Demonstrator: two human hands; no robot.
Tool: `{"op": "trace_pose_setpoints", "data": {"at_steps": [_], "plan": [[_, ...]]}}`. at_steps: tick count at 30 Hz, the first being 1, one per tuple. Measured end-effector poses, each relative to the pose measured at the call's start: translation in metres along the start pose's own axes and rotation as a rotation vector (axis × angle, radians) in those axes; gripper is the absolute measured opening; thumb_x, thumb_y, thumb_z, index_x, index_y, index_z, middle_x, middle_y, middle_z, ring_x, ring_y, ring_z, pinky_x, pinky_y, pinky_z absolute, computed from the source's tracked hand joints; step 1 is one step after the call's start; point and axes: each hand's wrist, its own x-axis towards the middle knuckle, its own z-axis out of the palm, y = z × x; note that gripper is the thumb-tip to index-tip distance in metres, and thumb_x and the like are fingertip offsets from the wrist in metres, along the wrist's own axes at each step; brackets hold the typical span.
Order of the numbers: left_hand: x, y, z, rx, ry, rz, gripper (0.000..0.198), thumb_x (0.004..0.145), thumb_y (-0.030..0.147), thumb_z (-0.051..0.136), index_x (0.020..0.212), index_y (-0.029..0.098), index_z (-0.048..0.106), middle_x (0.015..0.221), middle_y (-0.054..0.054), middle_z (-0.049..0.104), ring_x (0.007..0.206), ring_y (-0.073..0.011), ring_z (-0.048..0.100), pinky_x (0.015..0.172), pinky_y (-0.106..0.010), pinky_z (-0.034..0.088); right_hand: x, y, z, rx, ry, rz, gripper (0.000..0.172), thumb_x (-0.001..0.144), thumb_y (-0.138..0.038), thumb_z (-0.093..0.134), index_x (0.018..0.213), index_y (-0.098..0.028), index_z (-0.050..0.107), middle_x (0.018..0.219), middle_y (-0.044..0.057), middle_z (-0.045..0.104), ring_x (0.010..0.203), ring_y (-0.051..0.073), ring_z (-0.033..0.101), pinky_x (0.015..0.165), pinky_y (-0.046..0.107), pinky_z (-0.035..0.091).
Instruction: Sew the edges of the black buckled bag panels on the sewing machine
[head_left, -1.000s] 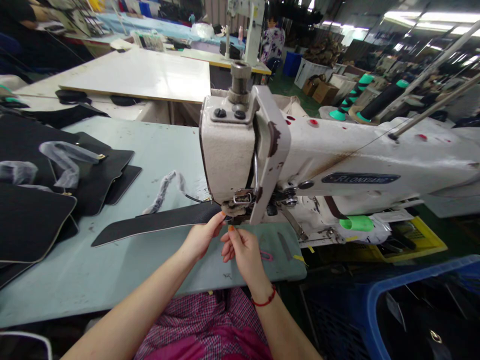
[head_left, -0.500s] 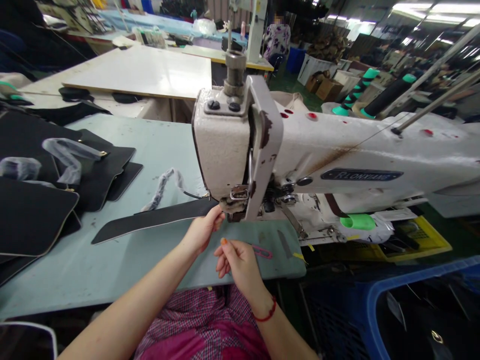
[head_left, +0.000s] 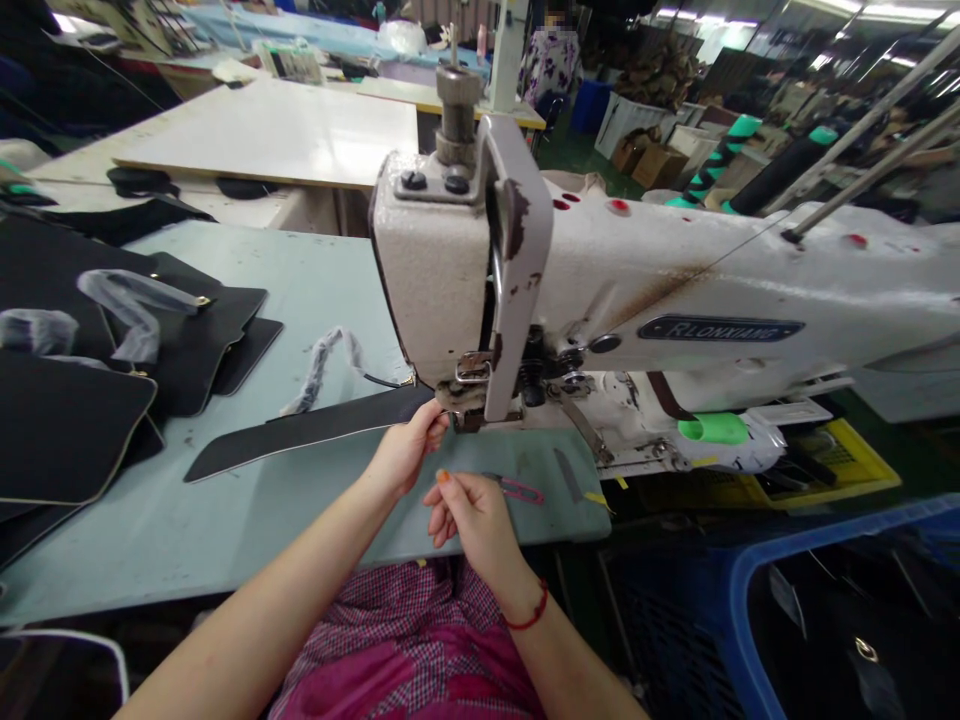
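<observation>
A long black leather piece (head_left: 300, 436) with a pale edge lies on the green table, its right end under the head of the white sewing machine (head_left: 435, 270). Pinched on that end, close to the needle area, is my left hand (head_left: 409, 445). My right hand (head_left: 469, 508) rests just in front of the machine with curled fingers; whether anything is between them is hidden. Beside it lies a pink-handled tool (head_left: 523, 490). A plastic-wrapped strap (head_left: 324, 362) with a metal clasp lies behind the black piece.
Stacked black leather panels (head_left: 67, 430) with wrapped straps cover the left of the table (head_left: 210, 550). A blue crate (head_left: 742, 600) with black goods stands at the lower right, a yellow crate (head_left: 847, 470) behind it. A person (head_left: 551, 65) is in the background.
The view has shifted slightly, so the machine appears a little higher and further left. Both hands keep nearly the same pose and place beside the machine.
</observation>
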Motion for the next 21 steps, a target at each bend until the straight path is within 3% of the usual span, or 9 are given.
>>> {"op": "trace_pose_setpoints", "data": {"at_steps": [17,21], "plan": [[0.0037,-0.0031,-0.0027,0.013,0.012,-0.003,0.037,0.072,0.048,0.067,0.059,0.015,0.058,0.048,0.007,0.033,0.046,-0.0075,0.028,0.046,-0.021,0.026,-0.008,0.0061,0.0019,0.025,0.006,-0.007,0.053,0.087,-0.061,0.051,0.074,-0.011,0.064,0.051,-0.001,0.058,0.038,0.006,0.052,0.04,0.015,0.038],[0.0003,-0.0052,-0.0063,0.04,-0.06,0.057,0.039,0.073,0.049,0.07,0.06,0.015,0.055,0.053,0.006,0.037,0.048,-0.0077,0.029,0.047,-0.022,0.026,-0.0084,0.0078,-0.0007,0.023,0.019,-0.018,0.053,0.088,-0.06,0.051,0.074,-0.011,0.065,0.051,0.0,0.058,0.037,0.006,0.052,0.04,0.014,0.038]]}}
